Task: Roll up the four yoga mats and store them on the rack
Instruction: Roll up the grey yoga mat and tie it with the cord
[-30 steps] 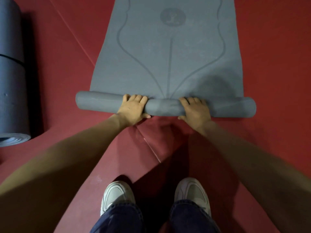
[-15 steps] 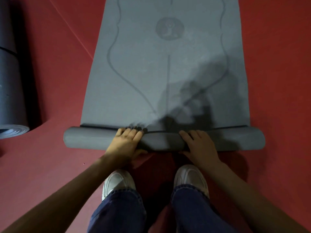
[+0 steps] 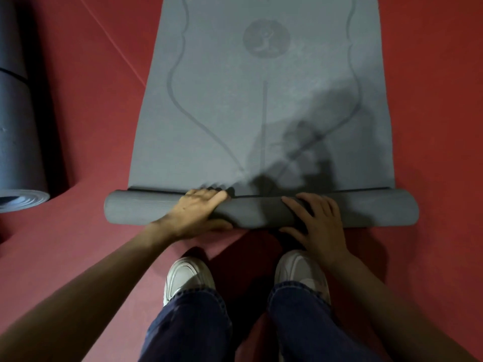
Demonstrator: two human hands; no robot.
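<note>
**While both hands bear on the roll (image 3: 256, 212), most of the yoga mat (image 3: 261, 113) lies flat**

Where the grey yoga mat meets the person's feet, its near end is wound into a tight roll lying crosswise on the red floor (image 3: 78, 131). The rest of the mat stretches away flat, with a round emblem (image 3: 266, 38) and curved guide lines on it. The left hand (image 3: 196, 215) grips the roll left of centre, fingers curled over its top and thumb along its near edge. The right hand (image 3: 318, 220) rests right of centre, fingers spread and nearly straight across the top, thumb on the near side. It presses on the roll and does not clasp it. Two white shoes (image 3: 188, 278) and dark jeans (image 3: 188, 330) show just behind the roll. At the left edge, well apart, two rolled mats (image 3: 18, 131) lie end to end on the floor.
</note>
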